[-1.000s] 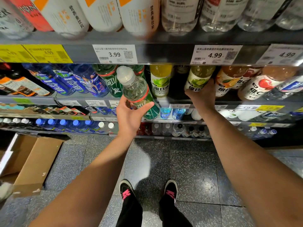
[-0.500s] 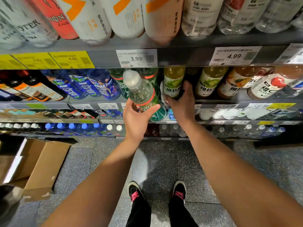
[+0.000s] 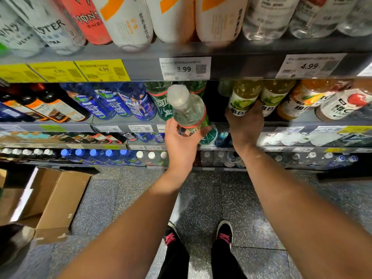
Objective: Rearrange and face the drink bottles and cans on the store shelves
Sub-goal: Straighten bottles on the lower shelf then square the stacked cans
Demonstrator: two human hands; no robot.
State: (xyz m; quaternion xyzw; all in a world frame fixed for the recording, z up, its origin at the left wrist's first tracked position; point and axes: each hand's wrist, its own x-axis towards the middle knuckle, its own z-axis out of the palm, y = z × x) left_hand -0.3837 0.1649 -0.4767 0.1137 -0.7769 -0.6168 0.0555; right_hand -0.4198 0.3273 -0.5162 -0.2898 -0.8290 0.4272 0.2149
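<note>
My left hand point(image 3: 182, 142) grips a green-labelled bottle point(image 3: 188, 109) with a white cap, held out in front of the middle shelf point(image 3: 120, 125). To its right is a dark gap in the row. My right hand point(image 3: 244, 125) holds the base of a yellow lime-label bottle point(image 3: 242, 96) standing at the right edge of that gap. Another lime bottle point(image 3: 274, 95) stands just right of it. Green bottles point(image 3: 159, 99) stand behind and left of the held one.
Blue bottles point(image 3: 112, 101) and dark bottles point(image 3: 46, 103) fill the shelf to the left, orange and red fruit bottles point(image 3: 314, 101) the right. Cans and large bottles line the top shelf point(image 3: 231, 65). An open cardboard box point(image 3: 52, 200) sits on the floor at left.
My right hand moved right from the dark gap onto the base of the lime bottle. My left hand keeps the green bottle in nearly the same place. The camera tilted up slightly.
</note>
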